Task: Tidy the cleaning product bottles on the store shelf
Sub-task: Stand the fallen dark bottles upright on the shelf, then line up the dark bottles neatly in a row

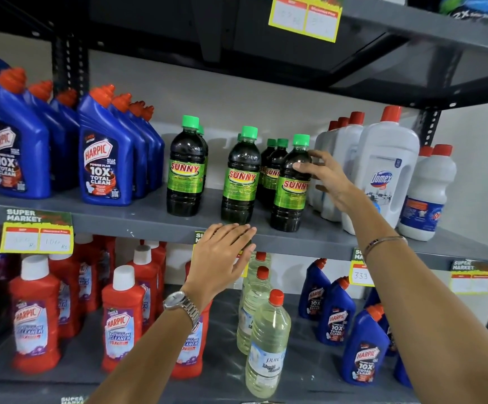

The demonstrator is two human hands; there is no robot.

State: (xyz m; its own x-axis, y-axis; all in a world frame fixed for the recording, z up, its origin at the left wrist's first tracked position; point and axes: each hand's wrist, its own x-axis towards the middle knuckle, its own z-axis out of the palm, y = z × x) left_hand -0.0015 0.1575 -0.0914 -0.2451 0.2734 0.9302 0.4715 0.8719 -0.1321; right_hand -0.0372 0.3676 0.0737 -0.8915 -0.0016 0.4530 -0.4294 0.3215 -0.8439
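Observation:
Dark Sunny bottles with green caps stand on the middle grey shelf (pixel 138 220): one at the left (pixel 186 170), one in the middle (pixel 241 176), one at the right front (pixel 290 193), and more behind (pixel 273 167). My right hand (pixel 328 179) reaches in from the right. Its thumb and forefinger are on the shoulder of the right front Sunny bottle, which stands upright. My left hand (pixel 222 253) hovers flat and open at the shelf's front edge, just below the middle Sunny bottle, holding nothing.
Blue Harpic bottles (pixel 105 158) fill the shelf's left part, and white Domex bottles (pixel 385 170) stand close on the right. The lower shelf holds red Harpic bottles (pixel 121 322), clear liquid bottles (pixel 266 345) and blue Harpic bottles (pixel 365 348). Price tags (pixel 37 233) hang on the shelf edges.

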